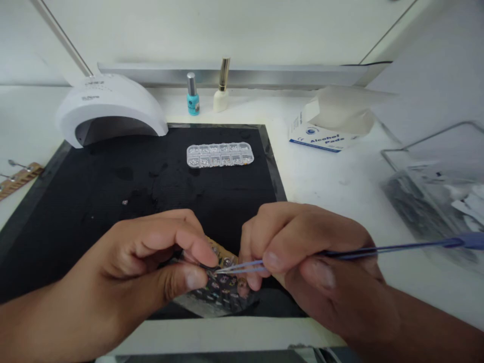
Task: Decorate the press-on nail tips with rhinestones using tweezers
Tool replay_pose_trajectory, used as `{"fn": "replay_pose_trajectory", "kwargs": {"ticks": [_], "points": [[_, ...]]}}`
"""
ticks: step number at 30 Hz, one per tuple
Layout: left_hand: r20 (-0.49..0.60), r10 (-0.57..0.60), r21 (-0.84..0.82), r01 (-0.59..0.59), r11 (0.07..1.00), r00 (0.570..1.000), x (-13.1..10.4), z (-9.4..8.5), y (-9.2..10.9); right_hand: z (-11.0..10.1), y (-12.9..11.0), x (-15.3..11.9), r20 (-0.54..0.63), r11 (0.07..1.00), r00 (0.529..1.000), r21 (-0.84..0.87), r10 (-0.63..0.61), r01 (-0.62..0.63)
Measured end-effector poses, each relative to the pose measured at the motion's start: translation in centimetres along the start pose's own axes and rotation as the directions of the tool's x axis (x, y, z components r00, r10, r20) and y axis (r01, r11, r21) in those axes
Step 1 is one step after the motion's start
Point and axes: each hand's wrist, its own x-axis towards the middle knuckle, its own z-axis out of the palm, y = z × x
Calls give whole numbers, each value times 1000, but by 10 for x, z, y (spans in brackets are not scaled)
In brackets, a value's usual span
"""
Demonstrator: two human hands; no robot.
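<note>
My right hand (313,257) grips a pair of blue-purple tweezers (355,252), whose thin tips point left. Those tips meet the fingertips of my left hand (151,272), where thumb and index finger are pinched together. What the left fingers hold, if anything, is too small and hidden to name. Beneath both hands lies a dark sheet (223,290) dotted with small colourful decorations, probably stickers. Partly covered by the fingers, a light brown strip with round metal pieces (227,261) shows just behind the tweezer tips.
A black mat (151,176) bears a clear divided case (220,155) of tiny gems. Behind stand a white nail lamp (113,103), a turquoise polish bottle (193,98) and a cream one (221,98). To the right are an alcohol pads box (325,126) and a clear bin (423,201).
</note>
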Motion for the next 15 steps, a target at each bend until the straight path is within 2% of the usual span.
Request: {"fn": "replay_pose_trajectory", "kwargs": {"ticks": [6, 15], "points": [[5, 1, -17, -1, 1000, 1000, -1, 0, 0, 1, -1, 0, -27, 1000, 1000, 18, -1, 2], [1, 18, 20, -18, 1000, 1000, 0, -1, 0, -1, 2, -3, 18, 1000, 1000, 21, 2, -3]]}}
